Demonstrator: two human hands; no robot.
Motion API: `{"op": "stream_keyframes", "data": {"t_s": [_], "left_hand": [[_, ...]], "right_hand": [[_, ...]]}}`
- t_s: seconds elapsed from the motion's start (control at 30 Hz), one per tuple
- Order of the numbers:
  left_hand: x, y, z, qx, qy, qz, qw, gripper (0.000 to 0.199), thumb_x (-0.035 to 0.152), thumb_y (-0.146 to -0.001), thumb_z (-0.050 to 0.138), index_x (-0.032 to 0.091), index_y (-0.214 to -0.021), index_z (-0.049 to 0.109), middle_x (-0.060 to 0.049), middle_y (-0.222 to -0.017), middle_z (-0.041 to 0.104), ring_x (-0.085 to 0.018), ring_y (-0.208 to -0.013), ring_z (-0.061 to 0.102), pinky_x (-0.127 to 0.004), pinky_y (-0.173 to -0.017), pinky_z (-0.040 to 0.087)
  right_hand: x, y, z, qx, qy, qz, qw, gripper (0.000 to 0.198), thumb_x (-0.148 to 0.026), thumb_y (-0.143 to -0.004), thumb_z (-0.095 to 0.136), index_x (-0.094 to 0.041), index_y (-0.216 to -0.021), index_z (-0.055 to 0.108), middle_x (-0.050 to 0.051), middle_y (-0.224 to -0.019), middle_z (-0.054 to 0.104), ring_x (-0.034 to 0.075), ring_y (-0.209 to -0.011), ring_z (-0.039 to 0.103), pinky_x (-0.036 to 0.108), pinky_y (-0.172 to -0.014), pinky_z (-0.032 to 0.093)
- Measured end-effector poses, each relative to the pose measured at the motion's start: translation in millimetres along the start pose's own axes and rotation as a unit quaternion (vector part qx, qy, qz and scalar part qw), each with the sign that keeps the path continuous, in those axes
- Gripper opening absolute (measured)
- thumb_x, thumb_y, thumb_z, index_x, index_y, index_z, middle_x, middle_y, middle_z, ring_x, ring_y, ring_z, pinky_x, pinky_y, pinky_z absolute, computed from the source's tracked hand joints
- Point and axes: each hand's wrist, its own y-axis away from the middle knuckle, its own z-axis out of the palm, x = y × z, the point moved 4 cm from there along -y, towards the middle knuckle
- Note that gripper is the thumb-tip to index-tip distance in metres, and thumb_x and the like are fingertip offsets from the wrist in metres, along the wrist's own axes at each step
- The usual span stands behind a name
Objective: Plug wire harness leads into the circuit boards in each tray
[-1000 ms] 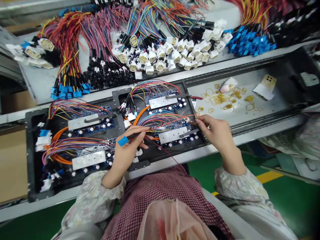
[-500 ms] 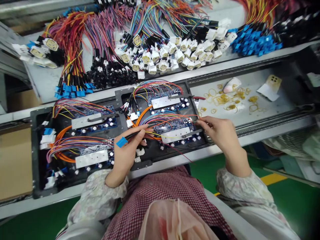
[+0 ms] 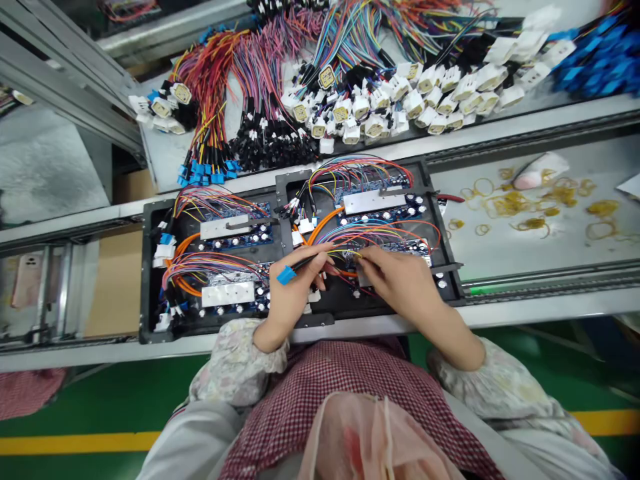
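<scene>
My left hand [image 3: 295, 293] is closed on a wire harness, whose blue connector [image 3: 287, 275] sticks out on the left of the hand. A black sleeve runs from the connector under my fingers, and a yellow wire [image 3: 345, 252] comes out to the right. My right hand [image 3: 405, 283] has its fingers pinched at this wire, over the near right circuit board [image 3: 423, 248]; the exact grip is partly hidden. A red wire [image 3: 436, 230] loops to that board's right end. The board lies in a black tray [image 3: 453, 250] and is partly covered by my right hand.
A second black tray [image 3: 147, 280] at left holds wired boards with silver plates [image 3: 227, 293]. Behind lie piles of harnesses with white connectors [image 3: 375, 125] and blue connectors [image 3: 207, 172]. Yellow rubber bands [image 3: 515, 203] are scattered at right. A metal rail [image 3: 525, 310] runs along the front.
My right hand has moved left from the board's right end to the yellow wire near my left hand. The red wire now loops at the board's end. The view has shifted left.
</scene>
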Motion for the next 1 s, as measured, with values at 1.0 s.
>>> {"op": "stream_keyframes", "data": {"t_s": [1.0], "left_hand": [[-0.6, -5.5, -0.5, -0.002, 0.049, 0.013, 0.999, 0.018, 0.033, -0.087, 0.071, 0.023, -0.101, 0.076, -0.005, -0.089, 0.074, -0.014, -0.069, 0.07, -0.018, -0.046, 0.052]], "right_hand": [[63.9, 49.4, -76.7, 0.089, 0.149, 0.188, 0.967, 0.041, -0.051, -0.095, 0.049, -0.021, -0.071, 0.064, 0.002, -0.056, 0.061, 0.015, -0.051, 0.053, 0.029, -0.051, 0.026]]}}
